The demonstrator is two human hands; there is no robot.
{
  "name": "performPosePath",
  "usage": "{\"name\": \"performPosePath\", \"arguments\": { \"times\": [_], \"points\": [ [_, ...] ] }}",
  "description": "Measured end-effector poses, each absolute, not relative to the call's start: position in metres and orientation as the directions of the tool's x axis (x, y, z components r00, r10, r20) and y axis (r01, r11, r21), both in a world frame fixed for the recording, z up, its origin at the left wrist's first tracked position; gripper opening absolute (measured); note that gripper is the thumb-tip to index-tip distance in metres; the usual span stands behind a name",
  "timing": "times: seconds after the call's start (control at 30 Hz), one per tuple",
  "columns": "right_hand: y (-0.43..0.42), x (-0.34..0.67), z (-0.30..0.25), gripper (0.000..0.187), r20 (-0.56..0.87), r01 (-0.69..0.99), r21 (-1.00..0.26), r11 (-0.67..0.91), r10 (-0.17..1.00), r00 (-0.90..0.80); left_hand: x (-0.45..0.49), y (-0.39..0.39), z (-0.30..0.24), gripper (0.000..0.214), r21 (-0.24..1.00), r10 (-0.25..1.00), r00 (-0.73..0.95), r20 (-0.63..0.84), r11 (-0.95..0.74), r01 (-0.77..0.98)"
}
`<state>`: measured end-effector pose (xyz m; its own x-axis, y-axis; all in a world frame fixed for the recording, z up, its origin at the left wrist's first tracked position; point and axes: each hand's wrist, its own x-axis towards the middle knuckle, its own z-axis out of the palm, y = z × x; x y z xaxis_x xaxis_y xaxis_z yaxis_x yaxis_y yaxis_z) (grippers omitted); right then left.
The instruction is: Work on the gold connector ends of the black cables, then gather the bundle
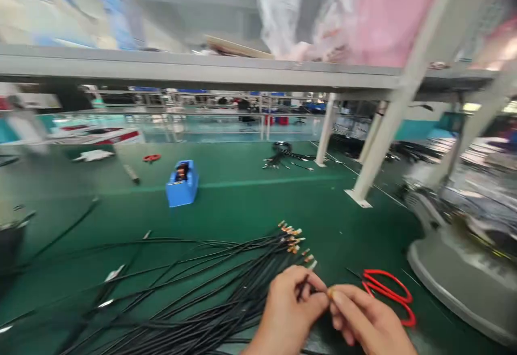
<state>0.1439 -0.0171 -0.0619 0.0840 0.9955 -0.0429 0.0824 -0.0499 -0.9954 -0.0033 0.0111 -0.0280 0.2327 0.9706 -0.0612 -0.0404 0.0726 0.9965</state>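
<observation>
In the head view my left hand (288, 304) is closed in a pinch on a thin black cable (301, 289), partly hidden by the fingers. My right hand (361, 312) meets it fingertip to fingertip, pinching a tiny yellowish piece at the cable's end, too small to make out. Beneath and left of my hands spreads a bundle of black cables (238, 285), their stripped ends (293, 236) coppery and whitish. Red-handled scissors (390, 293) lie just right of my right hand.
A blue tape dispenser (181, 185) stands farther back on the green table (250, 204). Behind it lie a red-handled tool (151, 158) and a coiled black cable (283, 147). A grey machine (456, 269) occupies the right side. White posts (379, 123) carry a shelf (202, 69) overhead.
</observation>
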Motion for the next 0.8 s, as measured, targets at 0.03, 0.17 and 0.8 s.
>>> {"name": "performPosePath", "arguments": {
  "times": [0.03, 0.17, 0.8],
  "points": [
    [-0.020, 0.149, -0.058, 0.047, -0.085, 0.036, -0.995, -0.088, 0.994, 0.070, 0.000, 0.014, -0.027, 0.007, 0.997, 0.968, 0.246, -0.052, 0.062, -0.036],
    [-0.023, 0.141, -0.045, 0.054, -0.154, -0.122, -0.983, -0.141, 0.982, 0.106, -0.003, 0.009, -0.020, 0.021, 0.999, 0.969, 0.245, -0.040, 0.041, 0.002],
    [-0.024, 0.145, -0.050, 0.051, -0.194, -0.053, -0.979, -0.195, 0.981, -0.028, -0.006, 0.002, -0.014, 0.019, 0.962, 0.929, 0.357, 0.096, -0.179, 0.208]
  ]
}}
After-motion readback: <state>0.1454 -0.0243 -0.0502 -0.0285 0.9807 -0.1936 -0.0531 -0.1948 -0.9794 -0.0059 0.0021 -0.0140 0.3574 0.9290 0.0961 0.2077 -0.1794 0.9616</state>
